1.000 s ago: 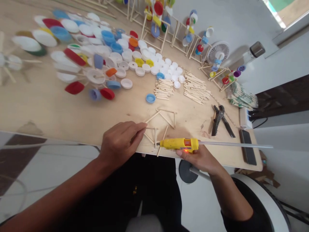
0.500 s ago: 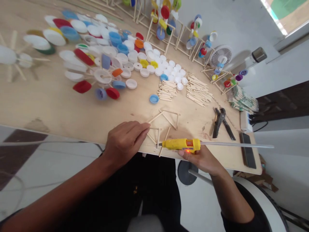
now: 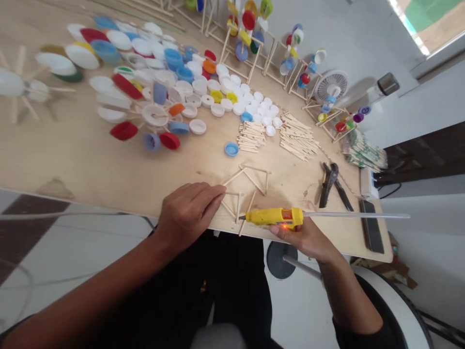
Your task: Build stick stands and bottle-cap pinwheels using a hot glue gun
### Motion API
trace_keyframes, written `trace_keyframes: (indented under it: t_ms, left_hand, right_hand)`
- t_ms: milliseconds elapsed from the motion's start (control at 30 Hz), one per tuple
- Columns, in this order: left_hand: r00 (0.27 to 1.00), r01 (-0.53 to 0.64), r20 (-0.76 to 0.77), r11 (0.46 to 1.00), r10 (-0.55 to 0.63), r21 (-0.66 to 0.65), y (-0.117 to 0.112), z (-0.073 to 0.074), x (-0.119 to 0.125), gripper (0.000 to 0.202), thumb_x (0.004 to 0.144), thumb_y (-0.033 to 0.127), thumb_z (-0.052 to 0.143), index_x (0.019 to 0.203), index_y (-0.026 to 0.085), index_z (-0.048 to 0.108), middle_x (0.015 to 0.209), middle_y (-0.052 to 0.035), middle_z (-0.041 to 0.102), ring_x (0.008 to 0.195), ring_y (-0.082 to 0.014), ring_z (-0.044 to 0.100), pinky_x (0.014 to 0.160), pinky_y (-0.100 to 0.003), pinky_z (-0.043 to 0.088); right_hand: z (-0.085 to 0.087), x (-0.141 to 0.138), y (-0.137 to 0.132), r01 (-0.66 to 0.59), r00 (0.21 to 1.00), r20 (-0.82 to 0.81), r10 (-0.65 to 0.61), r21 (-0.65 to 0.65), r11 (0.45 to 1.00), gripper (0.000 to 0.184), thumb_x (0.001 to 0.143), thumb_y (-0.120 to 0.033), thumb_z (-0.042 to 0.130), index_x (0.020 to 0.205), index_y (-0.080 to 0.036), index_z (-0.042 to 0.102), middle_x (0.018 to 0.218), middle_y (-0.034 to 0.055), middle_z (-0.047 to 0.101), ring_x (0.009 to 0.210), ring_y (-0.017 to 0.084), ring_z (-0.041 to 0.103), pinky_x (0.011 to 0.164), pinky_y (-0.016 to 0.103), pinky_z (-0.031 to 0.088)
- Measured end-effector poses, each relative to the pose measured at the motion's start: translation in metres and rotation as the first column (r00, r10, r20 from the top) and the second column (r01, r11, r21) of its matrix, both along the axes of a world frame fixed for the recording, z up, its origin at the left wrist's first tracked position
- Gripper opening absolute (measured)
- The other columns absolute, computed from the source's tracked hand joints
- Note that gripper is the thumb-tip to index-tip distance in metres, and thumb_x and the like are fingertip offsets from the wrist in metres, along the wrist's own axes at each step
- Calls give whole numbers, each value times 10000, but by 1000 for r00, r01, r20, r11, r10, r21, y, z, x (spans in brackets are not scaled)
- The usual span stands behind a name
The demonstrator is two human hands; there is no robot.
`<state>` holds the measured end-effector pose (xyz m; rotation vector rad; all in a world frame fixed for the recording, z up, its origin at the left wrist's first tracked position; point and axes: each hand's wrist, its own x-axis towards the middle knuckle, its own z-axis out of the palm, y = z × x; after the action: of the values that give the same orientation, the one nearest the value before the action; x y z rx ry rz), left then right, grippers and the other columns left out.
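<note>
My left hand (image 3: 189, 211) rests at the near edge of the wooden table (image 3: 72, 155), fingers pressed together on the left end of a small frame of wooden sticks (image 3: 234, 201). My right hand (image 3: 303, 237) grips a yellow glue gun (image 3: 274, 216) with a lit orange lamp. Its nozzle points left at the lower corner of the stick frame. A clear glue stick (image 3: 356, 215) juts out of the gun's back to the right. A second stick triangle (image 3: 250, 177) lies just beyond.
Two heaps of short wooden sticks (image 3: 274, 135) lie mid-table, with a lone blue cap (image 3: 231, 149) near them. Many coloured bottle caps (image 3: 163, 82) cover the left and back. Pliers (image 3: 329, 182), a phone (image 3: 371, 225) and a small fan (image 3: 330, 85) sit at the right.
The glue gun has shifted slightly up and to the right in view. My left hand has stayed on the stick frame.
</note>
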<state>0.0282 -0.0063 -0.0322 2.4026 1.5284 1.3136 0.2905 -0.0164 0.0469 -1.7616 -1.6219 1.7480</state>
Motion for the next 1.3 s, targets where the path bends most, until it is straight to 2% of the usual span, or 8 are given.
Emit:
trace_keyframes:
  t_ms: [267,433,533,633,700,767,1067,1300]
  left_hand:
    - [1000,-6,-7,1000,6,-31,0,1,0,91,925,179,559,957,198,641,773,-21,716,693,-167,673,661,-286,526]
    - [1000,1,-7,999,-1,-34,-1,1,-1,94,931,190,553,964,204,640,775,-12,721,700,-158,672,677,-273,519]
    - [1000,14,-19,1000,-14,-11,-1,0,-2,89,924,181,569,979,188,637,789,-16,730,707,-152,672,676,-265,511]
    - [999,16,-50,999,-18,-34,0,-1,-4,105,928,187,561,990,192,645,838,-15,750,750,-153,693,694,-258,510]
    - [998,22,-54,999,-24,-31,1,-2,-4,111,927,186,562,996,181,648,865,-32,758,770,-163,704,708,-263,512]
    - [998,24,-56,999,-25,-22,1,-2,-5,115,926,188,562,997,168,650,871,-47,759,777,-174,710,717,-269,516]
    - [999,29,-45,999,-29,-14,2,-5,-4,143,928,198,545,977,151,671,847,-57,759,748,-181,717,721,-274,524]
    - [999,13,-39,1000,-14,-28,1,-6,-4,139,926,203,552,969,164,677,836,-40,760,735,-164,713,720,-261,531]
  right_hand:
    - [9,8,-9,7,999,-33,-3,106,994,323,830,-513,718,920,-203,719,854,48,715,845,210,676,752,334,572]
    - [24,29,-27,115,983,-177,-51,375,920,216,868,-430,708,839,-217,686,724,18,656,635,157,602,555,272,508]
    - [31,44,-36,267,949,-299,-103,585,766,213,896,-458,664,981,-263,681,784,34,685,687,199,636,596,337,537]
    - [33,61,-36,346,936,-252,-247,794,500,225,895,-489,639,936,-270,668,794,40,671,720,220,642,656,392,550]
    - [27,77,-31,267,893,-106,-437,908,324,224,885,-469,635,935,-251,653,838,46,663,765,222,641,684,384,538]
    - [16,95,-23,99,757,75,-649,968,229,255,903,-461,587,1001,-231,636,893,49,666,806,220,637,729,378,524]
    - [-41,166,27,-516,397,530,-749,804,296,185,955,-299,451,1012,-170,569,878,120,625,826,270,547,749,378,421]
    - [-49,175,41,-603,400,702,-590,686,407,184,919,-151,423,1014,-155,581,918,141,637,869,282,512,774,380,378]
